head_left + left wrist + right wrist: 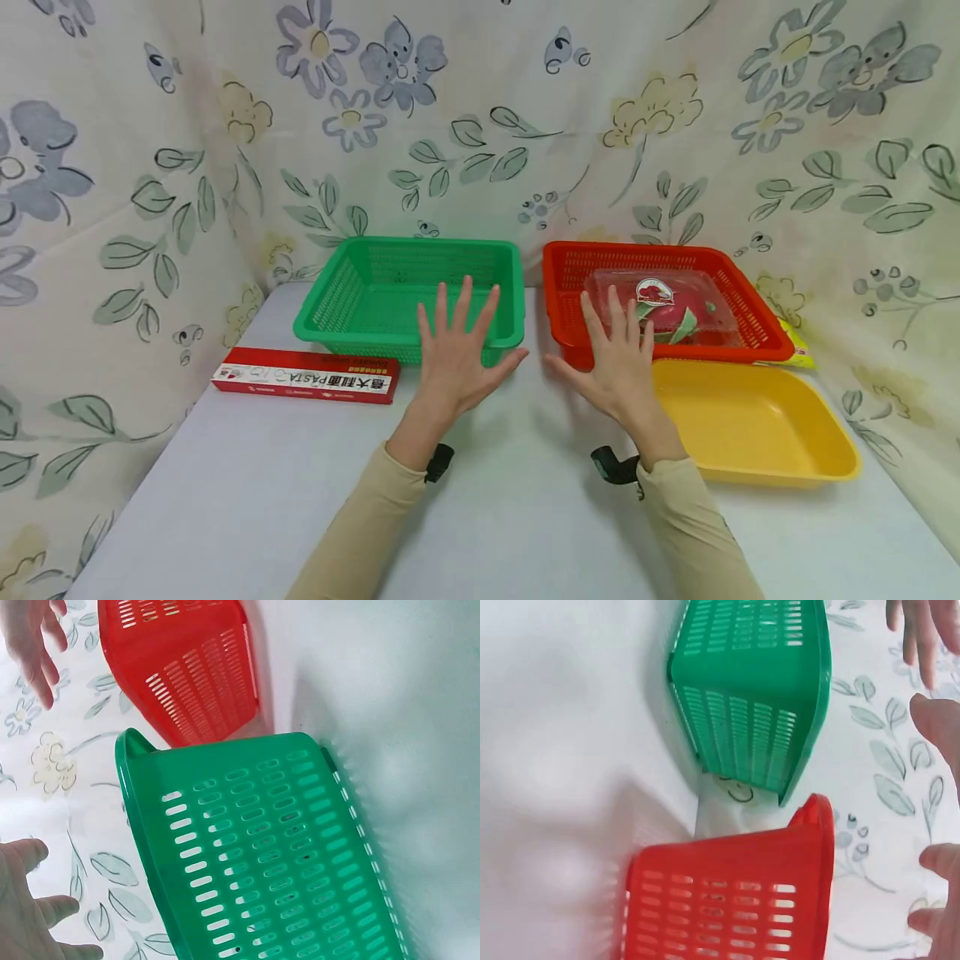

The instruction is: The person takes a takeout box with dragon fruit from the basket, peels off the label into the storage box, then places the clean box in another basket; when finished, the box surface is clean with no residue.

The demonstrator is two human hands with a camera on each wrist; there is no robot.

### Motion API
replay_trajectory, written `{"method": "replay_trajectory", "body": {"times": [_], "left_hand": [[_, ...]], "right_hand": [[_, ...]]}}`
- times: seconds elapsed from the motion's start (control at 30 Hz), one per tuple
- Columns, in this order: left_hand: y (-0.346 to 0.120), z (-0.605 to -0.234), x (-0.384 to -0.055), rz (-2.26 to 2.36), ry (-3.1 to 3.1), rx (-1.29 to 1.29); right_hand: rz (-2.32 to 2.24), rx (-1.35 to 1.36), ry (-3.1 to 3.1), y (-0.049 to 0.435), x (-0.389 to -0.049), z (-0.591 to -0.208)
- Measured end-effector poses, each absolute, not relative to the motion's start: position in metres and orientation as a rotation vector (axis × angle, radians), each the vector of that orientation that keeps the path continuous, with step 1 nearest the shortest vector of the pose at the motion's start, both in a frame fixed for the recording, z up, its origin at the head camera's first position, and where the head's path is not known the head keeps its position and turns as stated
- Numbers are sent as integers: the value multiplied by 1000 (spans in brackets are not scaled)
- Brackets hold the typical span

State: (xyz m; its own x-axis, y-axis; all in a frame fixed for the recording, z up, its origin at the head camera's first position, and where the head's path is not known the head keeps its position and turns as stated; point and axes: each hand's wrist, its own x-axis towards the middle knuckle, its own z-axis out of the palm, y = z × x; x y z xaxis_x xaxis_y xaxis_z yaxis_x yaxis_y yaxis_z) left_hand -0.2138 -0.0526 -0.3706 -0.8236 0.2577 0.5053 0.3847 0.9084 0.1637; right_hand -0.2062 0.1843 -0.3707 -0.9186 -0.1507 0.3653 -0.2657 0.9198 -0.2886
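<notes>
In the head view my left hand (pixel 456 360) is spread with straight fingers, held up before the green basket (pixel 360 327), and holds nothing. My right hand (pixel 621 373) is spread the same way in front of the red basket (pixel 564 333), also holding nothing. Inside the red basket lies a clear plastic box (pixel 716 308) with a round label and a dark pink, green-tipped fruit. The left wrist view shows the left fingers (pixel 56 909) apart from the green basket's rim. Fingers of the right hand (pixel 941 859) appear at the right wrist view's edge, beside the red basket.
A red pasta box (pixel 303 375) lies at the left, against the green basket's front. The yellow tray (pixel 757 421) stands in front of the red basket, at the right. A yellow packet (pixel 801 346) sticks out behind it. Floral cloth (pixel 480 108) hangs around the white table (pixel 517 508).
</notes>
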Motion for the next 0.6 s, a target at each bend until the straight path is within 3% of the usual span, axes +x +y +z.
{"method": "replay_trajectory", "body": {"times": [0.6], "left_hand": [[-55, -371, -217, -381, -2617, -425]], "right_hand": [[512, 322, -2962, 251, -238, -325]]}}
